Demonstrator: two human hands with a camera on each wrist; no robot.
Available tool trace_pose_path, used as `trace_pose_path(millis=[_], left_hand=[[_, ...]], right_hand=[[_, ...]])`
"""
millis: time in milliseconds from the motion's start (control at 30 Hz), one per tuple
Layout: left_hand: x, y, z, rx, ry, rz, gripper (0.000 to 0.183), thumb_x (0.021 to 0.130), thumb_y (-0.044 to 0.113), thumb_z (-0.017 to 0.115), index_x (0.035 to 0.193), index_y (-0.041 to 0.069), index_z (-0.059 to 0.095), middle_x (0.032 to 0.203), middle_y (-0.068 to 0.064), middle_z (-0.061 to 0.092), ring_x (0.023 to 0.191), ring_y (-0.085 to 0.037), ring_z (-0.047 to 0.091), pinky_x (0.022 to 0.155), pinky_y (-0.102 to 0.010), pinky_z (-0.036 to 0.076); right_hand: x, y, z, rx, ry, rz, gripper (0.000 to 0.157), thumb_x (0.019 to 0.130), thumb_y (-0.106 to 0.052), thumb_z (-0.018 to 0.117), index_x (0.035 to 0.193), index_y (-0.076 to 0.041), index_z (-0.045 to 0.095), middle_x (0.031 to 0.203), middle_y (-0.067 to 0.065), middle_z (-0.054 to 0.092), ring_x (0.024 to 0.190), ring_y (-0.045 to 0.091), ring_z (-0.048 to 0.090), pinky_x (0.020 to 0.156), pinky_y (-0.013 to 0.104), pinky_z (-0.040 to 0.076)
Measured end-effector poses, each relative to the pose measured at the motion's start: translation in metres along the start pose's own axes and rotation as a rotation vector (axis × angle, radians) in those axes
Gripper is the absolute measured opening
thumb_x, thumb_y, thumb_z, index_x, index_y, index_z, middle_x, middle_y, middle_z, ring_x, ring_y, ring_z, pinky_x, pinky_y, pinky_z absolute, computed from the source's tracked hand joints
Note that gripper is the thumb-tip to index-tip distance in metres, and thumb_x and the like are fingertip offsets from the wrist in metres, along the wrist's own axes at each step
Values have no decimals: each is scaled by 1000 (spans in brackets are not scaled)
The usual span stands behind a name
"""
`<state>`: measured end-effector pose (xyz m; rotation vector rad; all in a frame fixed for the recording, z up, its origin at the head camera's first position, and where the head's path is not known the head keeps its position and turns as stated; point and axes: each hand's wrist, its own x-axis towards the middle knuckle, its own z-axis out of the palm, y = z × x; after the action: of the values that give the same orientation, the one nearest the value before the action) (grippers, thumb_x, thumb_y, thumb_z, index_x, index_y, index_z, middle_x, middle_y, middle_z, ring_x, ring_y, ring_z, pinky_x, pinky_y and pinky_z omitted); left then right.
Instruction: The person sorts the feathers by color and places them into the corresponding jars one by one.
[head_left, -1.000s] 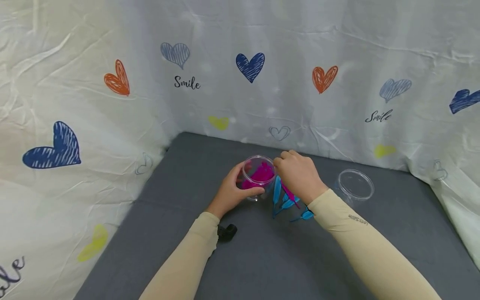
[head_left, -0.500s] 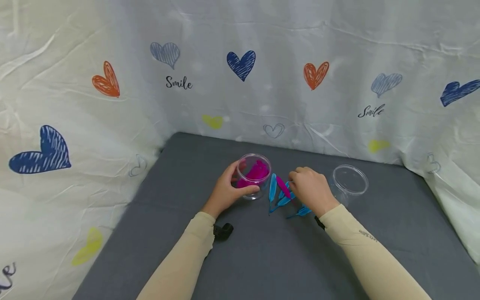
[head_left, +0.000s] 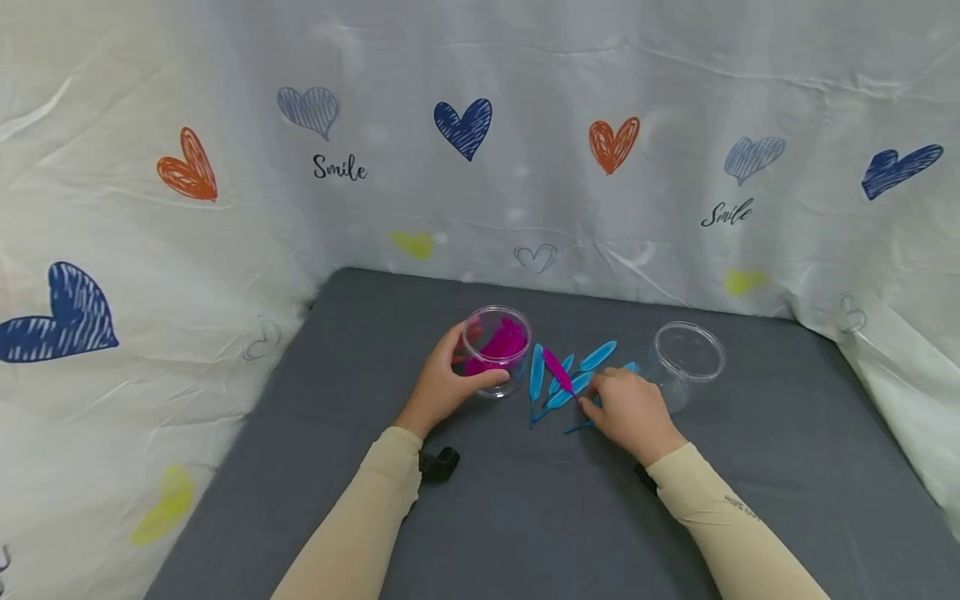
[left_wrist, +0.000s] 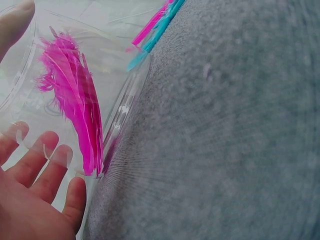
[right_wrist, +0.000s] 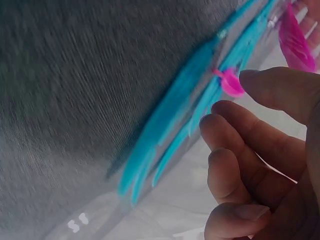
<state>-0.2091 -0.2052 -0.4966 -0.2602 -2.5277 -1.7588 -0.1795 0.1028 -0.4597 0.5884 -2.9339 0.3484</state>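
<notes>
My left hand (head_left: 442, 383) grips a clear plastic jar (head_left: 497, 360), thumb at the front and fingers around the far side. Inside stand several magenta feathers (left_wrist: 75, 100), leaning together. On the cloth right of the jar, one magenta feather (head_left: 557, 369) lies across several blue feathers (head_left: 537, 375). My right hand (head_left: 633, 412) is low over this group, thumb and forefinger right at the quill end of the magenta feather. In the right wrist view a gap shows between thumb (right_wrist: 280, 90) and fingertips, the magenta feather just behind the thumb tip.
A second clear jar (head_left: 688, 377) stands uncovered beyond my right hand. Grey cloth (head_left: 525, 517) covers the table. A white curtain (head_left: 540, 192) printed with hearts hangs along the back and left. Black wrist straps (head_left: 439, 465) show at my sleeves.
My right hand has moved from beside the held jar rightward and down to the magenta feather's quill end, uncovering more blue feathers. The left hand keeps its hold on the jar. The head view has shifted slightly.
</notes>
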Motion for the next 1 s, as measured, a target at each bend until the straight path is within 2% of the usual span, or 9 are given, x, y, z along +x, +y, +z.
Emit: trace_pose_path(millis=[100, 233, 433, 533, 1000], left_hand=[[-2, 0, -3, 9, 10, -15, 94, 82, 56, 91, 161, 33, 45, 159, 6, 56, 139, -24, 53, 113, -56, 52], [-2, 0, -4, 17, 3, -17, 95, 82, 58, 91, 162, 32, 45, 158, 8, 56, 138, -24, 54, 112, -55, 53], [-1, 0, -3, 9, 3, -15, 97, 82, 56, 91, 163, 30, 44, 159, 6, 56, 138, -25, 55, 113, -55, 53], [-1, 0, -2, 5, -3, -7, 98, 82, 56, 92, 163, 29, 44, 160, 5, 56, 141, -24, 54, 115, -55, 51], [-1, 2, -4, 15, 0, 4, 95, 82, 55, 92, 161, 28, 46, 158, 7, 57, 142, -23, 53, 115, -53, 52]], right_hand=[[0, -3, 5, 3, -13, -8, 13, 93, -25, 86, 90, -13, 82, 82, 1, 70, 64, 12, 60, 51, 30, 51], [0, -5, 8, 2, -18, 4, 14, 93, -25, 86, 86, -14, 80, 79, 0, 68, 63, 12, 59, 52, 31, 52], [1, -4, 10, 16, -17, 27, 33, 95, -24, 84, 69, -17, 64, 68, -2, 55, 57, 11, 49, 48, 29, 42], [1, -5, 11, 21, -15, 40, 39, 94, -23, 84, 66, -18, 58, 66, -2, 51, 55, 11, 47, 48, 28, 38], [4, -8, 14, 0, 8, 44, 46, 93, -16, 80, 59, -18, 50, 61, -2, 44, 51, 12, 44, 45, 29, 33]])
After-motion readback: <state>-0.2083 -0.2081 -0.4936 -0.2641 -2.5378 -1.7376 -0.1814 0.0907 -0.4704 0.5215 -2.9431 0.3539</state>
